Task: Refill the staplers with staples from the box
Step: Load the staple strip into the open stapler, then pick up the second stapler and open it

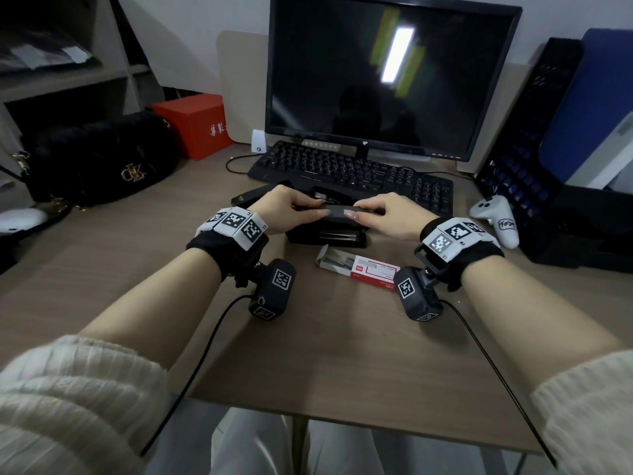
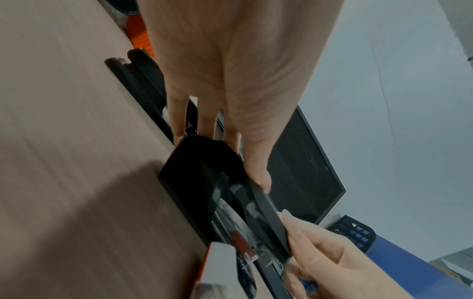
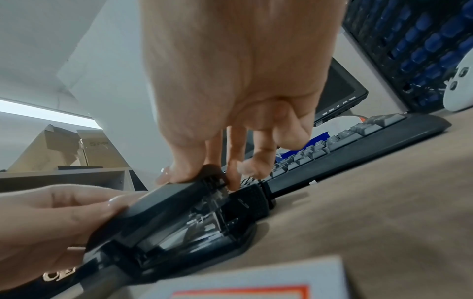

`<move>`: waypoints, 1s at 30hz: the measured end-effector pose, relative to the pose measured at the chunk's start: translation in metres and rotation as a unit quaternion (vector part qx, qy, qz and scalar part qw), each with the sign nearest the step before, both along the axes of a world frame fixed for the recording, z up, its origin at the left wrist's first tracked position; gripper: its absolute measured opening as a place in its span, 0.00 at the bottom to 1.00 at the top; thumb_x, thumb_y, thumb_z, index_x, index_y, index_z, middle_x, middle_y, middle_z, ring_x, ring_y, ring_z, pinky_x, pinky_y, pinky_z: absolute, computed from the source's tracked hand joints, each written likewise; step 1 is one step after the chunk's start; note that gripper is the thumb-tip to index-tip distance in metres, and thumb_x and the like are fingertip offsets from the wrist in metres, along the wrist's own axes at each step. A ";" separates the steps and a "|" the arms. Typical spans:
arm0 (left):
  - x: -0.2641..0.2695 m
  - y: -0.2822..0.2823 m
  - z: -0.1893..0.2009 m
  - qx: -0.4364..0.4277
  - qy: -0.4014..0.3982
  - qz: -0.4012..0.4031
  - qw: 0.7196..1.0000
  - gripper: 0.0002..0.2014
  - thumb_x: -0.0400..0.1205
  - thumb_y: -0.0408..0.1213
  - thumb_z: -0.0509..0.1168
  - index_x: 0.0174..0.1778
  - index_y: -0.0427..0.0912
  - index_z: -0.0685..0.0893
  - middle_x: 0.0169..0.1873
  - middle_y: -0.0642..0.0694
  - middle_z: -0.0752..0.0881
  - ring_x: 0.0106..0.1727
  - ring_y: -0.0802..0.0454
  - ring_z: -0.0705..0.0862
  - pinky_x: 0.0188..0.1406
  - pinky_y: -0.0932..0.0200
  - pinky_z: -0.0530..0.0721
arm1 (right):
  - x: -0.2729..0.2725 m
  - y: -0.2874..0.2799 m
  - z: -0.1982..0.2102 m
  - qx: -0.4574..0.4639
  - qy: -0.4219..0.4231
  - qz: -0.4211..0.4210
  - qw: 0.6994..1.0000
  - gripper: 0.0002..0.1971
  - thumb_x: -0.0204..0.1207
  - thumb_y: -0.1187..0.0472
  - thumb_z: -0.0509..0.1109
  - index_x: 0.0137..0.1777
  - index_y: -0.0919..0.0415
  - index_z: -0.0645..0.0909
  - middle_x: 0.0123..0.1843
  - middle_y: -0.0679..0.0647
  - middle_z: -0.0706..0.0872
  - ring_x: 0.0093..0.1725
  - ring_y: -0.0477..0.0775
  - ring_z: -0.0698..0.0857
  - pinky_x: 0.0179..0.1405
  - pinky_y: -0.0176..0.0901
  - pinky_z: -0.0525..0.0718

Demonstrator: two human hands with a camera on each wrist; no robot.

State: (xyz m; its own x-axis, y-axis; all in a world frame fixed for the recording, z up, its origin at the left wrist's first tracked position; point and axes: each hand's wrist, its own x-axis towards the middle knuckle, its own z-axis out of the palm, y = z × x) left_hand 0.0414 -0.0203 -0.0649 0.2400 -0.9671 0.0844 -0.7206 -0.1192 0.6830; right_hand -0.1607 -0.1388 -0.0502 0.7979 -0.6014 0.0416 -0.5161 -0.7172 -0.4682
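Observation:
A black stapler (image 1: 327, 233) lies in the middle of the desk, its top cover lifted off the base so the metal magazine (image 2: 230, 220) shows. My left hand (image 1: 306, 209) pinches the cover's left end, thumb on the near side. My right hand (image 1: 364, 214) grips the cover's right end (image 3: 179, 192) between thumb and fingers. A white and red staple box (image 1: 359, 267) lies open just in front of the stapler. A second black stapler (image 1: 250, 195) sits behind my left hand, partly hidden.
A black keyboard (image 1: 359, 173) and a dark monitor (image 1: 394, 73) stand right behind the stapler. A black handbag (image 1: 102, 159) and a red box (image 1: 198, 121) are at the left. A white controller (image 1: 496, 217) and a black file rack (image 1: 534, 132) are at the right.

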 end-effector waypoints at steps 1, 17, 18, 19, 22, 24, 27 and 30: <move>0.002 -0.001 0.000 0.011 -0.013 -0.004 1.000 0.25 0.76 0.55 0.72 0.69 0.51 0.84 0.63 0.54 0.85 0.63 0.59 0.82 0.66 0.64 0.76 | 0.000 0.000 0.001 -0.002 0.004 0.000 1.000 0.18 0.80 0.38 0.62 0.58 0.44 0.87 0.46 0.51 0.90 0.47 0.51 0.86 0.49 0.41 0.81; 0.009 -0.002 0.006 0.073 -0.134 -0.005 0.988 0.30 0.61 0.58 0.81 0.58 0.53 0.86 0.43 0.57 0.87 0.43 0.59 0.83 0.38 0.62 0.78 | -0.006 0.003 0.015 -0.002 0.017 -0.048 0.999 0.30 0.78 0.28 0.50 0.62 0.48 0.81 0.45 0.59 0.90 0.30 0.52 0.87 0.42 0.40 0.81; 0.008 -0.002 0.007 0.071 -0.131 -0.002 0.989 0.30 0.59 0.61 0.81 0.56 0.54 0.87 0.44 0.55 0.88 0.44 0.57 0.84 0.40 0.59 0.82 | -0.007 0.004 0.016 -0.002 0.017 -0.054 0.998 0.31 0.78 0.28 0.49 0.62 0.49 0.80 0.45 0.59 0.90 0.30 0.51 0.87 0.44 0.41 0.81; 0.007 -0.003 0.009 0.070 -0.126 0.001 0.990 0.31 0.58 0.62 0.80 0.54 0.53 0.88 0.44 0.54 0.88 0.45 0.56 0.85 0.42 0.57 0.84 | -0.008 0.005 0.017 -0.001 0.016 -0.061 0.998 0.32 0.78 0.28 0.49 0.63 0.50 0.80 0.46 0.59 0.90 0.30 0.51 0.87 0.45 0.41 0.82; -0.002 -0.003 0.019 0.050 -0.094 0.014 0.994 0.22 0.62 0.56 0.82 0.44 0.48 0.88 0.39 0.52 0.88 0.40 0.56 0.84 0.35 0.61 0.81 | -0.008 0.011 0.022 0.024 -0.002 -0.093 0.995 0.38 0.77 0.26 0.44 0.64 0.55 0.78 0.52 0.61 0.89 0.30 0.52 0.88 0.51 0.46 0.83; -0.009 -0.005 0.024 0.027 -0.063 0.023 0.997 0.19 0.63 0.53 0.83 0.41 0.46 0.88 0.37 0.52 0.88 0.38 0.57 0.84 0.33 0.63 0.79 | -0.006 0.014 0.024 0.070 -0.024 -0.126 0.989 0.46 0.73 0.22 0.40 0.71 0.58 0.73 0.57 0.65 0.88 0.32 0.53 0.89 0.56 0.50 0.82; -0.022 -0.009 0.030 -0.008 -0.013 0.053 0.999 0.19 0.61 0.54 0.83 0.38 0.46 0.90 0.35 0.51 0.91 0.38 0.55 0.88 0.39 0.57 0.88 | -0.006 0.016 0.030 0.128 -0.037 -0.174 0.976 0.52 0.68 0.18 0.38 0.82 0.53 0.63 0.72 0.59 0.79 0.45 0.58 0.91 0.63 0.56 0.81; -0.035 -0.017 0.034 -0.030 -0.031 0.097 0.994 0.20 0.62 0.59 0.81 0.29 0.46 0.85 0.28 0.51 0.87 0.31 0.55 0.85 0.27 0.60 0.80 | -0.012 0.019 0.037 0.206 -0.037 -0.221 0.953 0.50 0.70 0.19 0.37 0.86 0.51 0.52 0.76 0.59 0.74 0.51 0.64 0.91 0.53 0.52 0.81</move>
